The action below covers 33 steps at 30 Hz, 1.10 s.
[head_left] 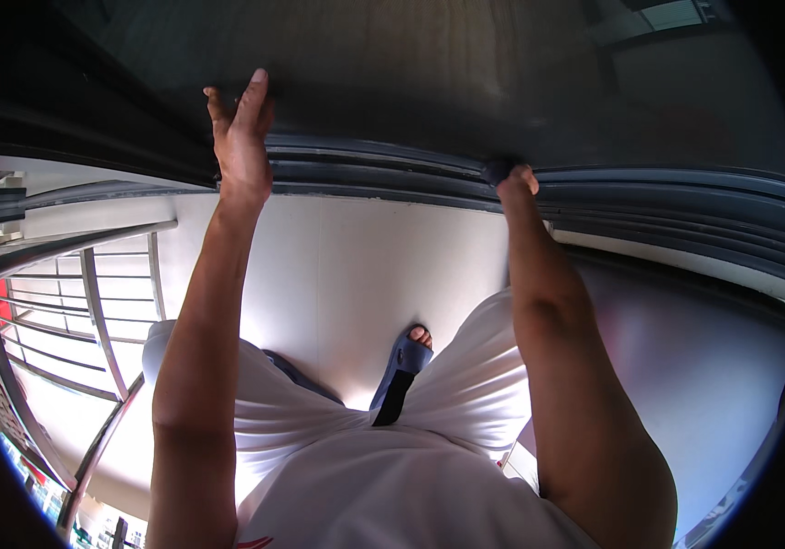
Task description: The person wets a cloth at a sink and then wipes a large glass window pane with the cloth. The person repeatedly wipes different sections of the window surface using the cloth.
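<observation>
My left hand [244,137] is raised at the dark glass pane [433,75], with its fingers apart and nothing in them. I cannot tell whether the fingertips touch the glass. Lower and to the right, my right hand [523,180] is at the dark metal window frame [378,168], closed around a small dark item [496,170]. That item is too dim to identify, and most of my right fingers are hidden. Several parallel ridges run along the frame below the pane.
A pale wall [378,254] is below the frame. On the left stands a metal railing [93,316] with bars. A smooth pale surface [694,357] lies to the right, beside my right arm. My foot in a blue slide sandal [402,357] shows below.
</observation>
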Each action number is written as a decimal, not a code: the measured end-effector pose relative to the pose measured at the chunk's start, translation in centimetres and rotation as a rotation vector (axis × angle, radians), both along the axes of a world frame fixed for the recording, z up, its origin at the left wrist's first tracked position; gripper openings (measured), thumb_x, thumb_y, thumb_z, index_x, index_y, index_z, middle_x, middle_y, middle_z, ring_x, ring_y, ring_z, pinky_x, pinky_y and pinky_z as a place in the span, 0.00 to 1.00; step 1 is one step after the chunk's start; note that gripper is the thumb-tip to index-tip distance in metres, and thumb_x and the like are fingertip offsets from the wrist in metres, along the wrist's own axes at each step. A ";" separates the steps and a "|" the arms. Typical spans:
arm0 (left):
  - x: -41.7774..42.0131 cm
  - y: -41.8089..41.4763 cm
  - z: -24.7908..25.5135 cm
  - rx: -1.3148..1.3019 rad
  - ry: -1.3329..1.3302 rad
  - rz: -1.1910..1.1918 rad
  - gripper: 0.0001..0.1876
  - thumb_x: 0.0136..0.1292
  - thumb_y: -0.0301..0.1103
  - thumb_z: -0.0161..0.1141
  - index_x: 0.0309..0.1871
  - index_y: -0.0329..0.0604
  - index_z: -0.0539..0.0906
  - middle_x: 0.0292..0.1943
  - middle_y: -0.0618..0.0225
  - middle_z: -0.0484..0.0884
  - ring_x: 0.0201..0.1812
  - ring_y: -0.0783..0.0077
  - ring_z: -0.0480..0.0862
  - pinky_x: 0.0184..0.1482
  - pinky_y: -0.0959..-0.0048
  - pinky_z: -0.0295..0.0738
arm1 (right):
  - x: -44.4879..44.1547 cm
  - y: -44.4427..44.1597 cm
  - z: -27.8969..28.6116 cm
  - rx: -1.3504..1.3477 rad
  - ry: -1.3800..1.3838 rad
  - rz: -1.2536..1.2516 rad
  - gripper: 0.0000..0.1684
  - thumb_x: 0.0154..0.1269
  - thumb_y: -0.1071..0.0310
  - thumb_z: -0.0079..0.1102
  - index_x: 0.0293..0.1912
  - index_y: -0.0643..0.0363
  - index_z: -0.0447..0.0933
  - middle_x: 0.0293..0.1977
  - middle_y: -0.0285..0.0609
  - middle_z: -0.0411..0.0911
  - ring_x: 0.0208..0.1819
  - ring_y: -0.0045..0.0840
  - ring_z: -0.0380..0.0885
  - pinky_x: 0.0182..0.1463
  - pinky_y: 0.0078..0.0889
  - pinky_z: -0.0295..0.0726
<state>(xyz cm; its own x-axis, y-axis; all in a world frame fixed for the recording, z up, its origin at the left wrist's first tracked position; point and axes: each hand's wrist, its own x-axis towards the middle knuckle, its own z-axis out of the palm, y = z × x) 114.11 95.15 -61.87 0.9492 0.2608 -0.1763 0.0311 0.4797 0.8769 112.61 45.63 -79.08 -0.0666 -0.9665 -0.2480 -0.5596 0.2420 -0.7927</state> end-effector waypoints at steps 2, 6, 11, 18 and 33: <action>-0.4 1.3 0.2 0.016 0.041 0.038 0.55 0.64 0.43 0.67 0.77 0.33 0.35 0.73 0.53 0.57 0.68 0.55 0.69 0.71 0.59 0.62 | 2.2 8.5 1.7 0.031 0.158 0.031 0.16 0.60 0.55 0.59 0.35 0.59 0.84 0.34 0.42 0.86 0.34 0.32 0.86 0.38 0.31 0.83; 0.0 0.3 0.5 -0.066 0.048 0.007 0.60 0.60 0.46 0.71 0.77 0.36 0.33 0.65 0.57 0.69 0.65 0.64 0.71 0.71 0.63 0.59 | 2.0 12.6 -0.5 0.123 0.030 0.162 0.16 0.63 0.59 0.60 0.45 0.58 0.79 0.46 0.46 0.81 0.44 0.31 0.81 0.44 0.32 0.80; 0.2 1.1 0.1 -0.068 0.032 0.032 0.54 0.61 0.43 0.70 0.77 0.36 0.40 0.65 0.58 0.67 0.64 0.61 0.72 0.70 0.61 0.63 | 1.9 21.0 6.9 0.382 -0.070 0.355 0.17 0.67 0.62 0.57 0.52 0.58 0.75 0.50 0.46 0.77 0.46 0.30 0.78 0.41 0.31 0.78; -0.1 1.2 0.3 -0.036 0.032 -0.013 0.58 0.61 0.42 0.70 0.77 0.33 0.34 0.69 0.55 0.63 0.68 0.60 0.69 0.73 0.63 0.59 | 0.3 6.0 5.2 -0.109 0.270 0.083 0.17 0.64 0.58 0.59 0.35 0.65 0.82 0.36 0.50 0.85 0.37 0.41 0.86 0.42 0.40 0.86; -0.3 0.6 0.0 -0.027 0.047 0.003 0.60 0.62 0.42 0.69 0.76 0.31 0.28 0.40 0.71 0.74 0.44 0.78 0.74 0.69 0.73 0.60 | 1.7 27.0 1.0 -0.294 0.139 0.801 0.17 0.65 0.62 0.52 0.40 0.70 0.77 0.39 0.59 0.81 0.42 0.41 0.82 0.44 0.41 0.81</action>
